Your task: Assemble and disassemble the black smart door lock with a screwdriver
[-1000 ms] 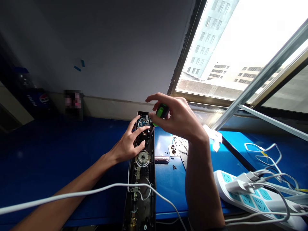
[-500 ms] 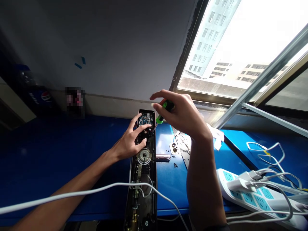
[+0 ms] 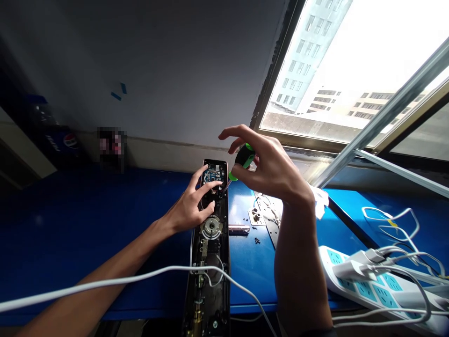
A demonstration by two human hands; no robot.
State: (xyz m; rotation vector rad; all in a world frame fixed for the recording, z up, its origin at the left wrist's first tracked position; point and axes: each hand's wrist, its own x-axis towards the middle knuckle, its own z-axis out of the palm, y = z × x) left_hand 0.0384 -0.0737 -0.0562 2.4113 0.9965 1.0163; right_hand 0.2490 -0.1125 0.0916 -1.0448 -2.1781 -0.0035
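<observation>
Since the earlier view, the right hand [image 3: 270,168] has turned the green-handled screwdriver [image 3: 244,157] slightly, its thin shaft slanting down and left toward the lock.

At far left, a dark Pepsi-branded item [image 3: 66,140] stands against the wall. A white cable [image 3: 105,282] crosses the near part of the blue worktop [image 3: 70,206] and passes over the lock. The left forearm reaches in from the near left, and the left hand [image 3: 187,208] lies palm down with its fingers spread apart, pressing on an opened black door-lock panel [image 3: 206,304]. The panel lies lengthwise mid-worktop, with an exposed circuit board [image 3: 212,175] at its far end and a round metal spindle plate [image 3: 212,227] just near the palm.

To the panel's right lie a short metal cylinder [image 3: 239,229], small black screws [image 3: 257,241] and a steel plate [image 3: 270,210]. The right forearm rises from the near edge, wrist bent, its grip closed on the handle with thumb and fingertips, above the worktop. Farther right sits a white-and-teal power strip [image 3: 365,290].

A slipping shaft could plausibly gouge or short the bare board, and a stray elbow could scatter the loose screws. The cable might also snag an arm and drag the panel.
</observation>
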